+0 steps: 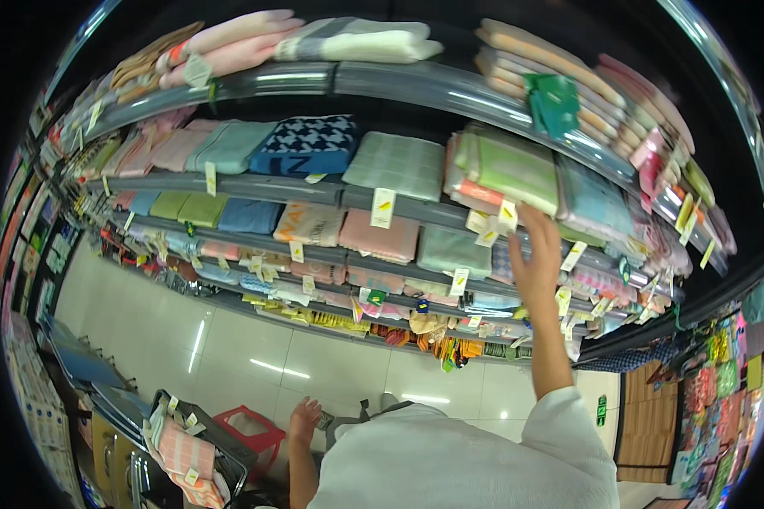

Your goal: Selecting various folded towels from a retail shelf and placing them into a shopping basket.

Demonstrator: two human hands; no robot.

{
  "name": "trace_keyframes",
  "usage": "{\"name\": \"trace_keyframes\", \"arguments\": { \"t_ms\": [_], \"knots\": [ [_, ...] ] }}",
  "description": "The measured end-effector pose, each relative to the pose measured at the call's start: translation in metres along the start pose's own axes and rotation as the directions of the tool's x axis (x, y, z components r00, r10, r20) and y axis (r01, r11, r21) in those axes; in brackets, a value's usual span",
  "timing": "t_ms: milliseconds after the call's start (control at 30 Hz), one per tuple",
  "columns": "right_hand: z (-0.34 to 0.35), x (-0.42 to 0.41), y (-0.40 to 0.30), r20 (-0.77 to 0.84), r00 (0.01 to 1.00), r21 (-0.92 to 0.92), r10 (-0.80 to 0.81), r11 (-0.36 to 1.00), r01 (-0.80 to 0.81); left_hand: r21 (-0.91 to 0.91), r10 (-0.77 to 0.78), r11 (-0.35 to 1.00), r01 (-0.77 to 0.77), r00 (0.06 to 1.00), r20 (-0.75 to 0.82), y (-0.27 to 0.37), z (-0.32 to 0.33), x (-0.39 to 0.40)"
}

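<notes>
My right hand (537,261) reaches up to a stack of folded towels on a shelf. Its fingertips overlap the front edge of the green-and-white towel (516,168), beside a white paper tag (507,217); whether they touch is unclear. Thumb and fingers are apart, with nothing visibly held. Left of that stack lies a pale green checked towel (398,164), and to the right a light blue towel (592,194). My left hand (305,418) hangs low at my side over the floor, fingers spread and holding nothing.
Grey shelf edges (420,86) run across in several tiers, with folded towels and hanging tags. At lower left, a basket (232,467) holds pink checked towels (188,448) near a red plastic stool (254,432). Tiled floor (242,343) lies below the shelves.
</notes>
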State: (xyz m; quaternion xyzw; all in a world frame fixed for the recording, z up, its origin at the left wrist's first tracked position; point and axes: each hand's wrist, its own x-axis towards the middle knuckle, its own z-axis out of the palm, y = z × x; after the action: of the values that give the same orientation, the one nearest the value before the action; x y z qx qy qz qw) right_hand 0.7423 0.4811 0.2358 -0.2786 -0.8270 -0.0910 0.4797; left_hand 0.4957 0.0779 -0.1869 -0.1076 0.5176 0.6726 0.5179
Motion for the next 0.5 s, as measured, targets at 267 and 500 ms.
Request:
{"name": "trace_keyframes", "arguments": {
  "t_ms": [267,500],
  "knots": [
    [0.009,0.033,0.071,0.199,0.979,-0.103,-0.052,0.992,0.074,0.016,0.147,0.989,-0.147,0.988,-0.036,-0.013,0.08,-0.031],
    [0.017,0.056,0.089,0.116,0.99,-0.129,-0.076,0.988,0.091,0.102,0.218,0.969,-0.225,0.973,0.077,0.002,0.131,-0.07]
  ]
}}
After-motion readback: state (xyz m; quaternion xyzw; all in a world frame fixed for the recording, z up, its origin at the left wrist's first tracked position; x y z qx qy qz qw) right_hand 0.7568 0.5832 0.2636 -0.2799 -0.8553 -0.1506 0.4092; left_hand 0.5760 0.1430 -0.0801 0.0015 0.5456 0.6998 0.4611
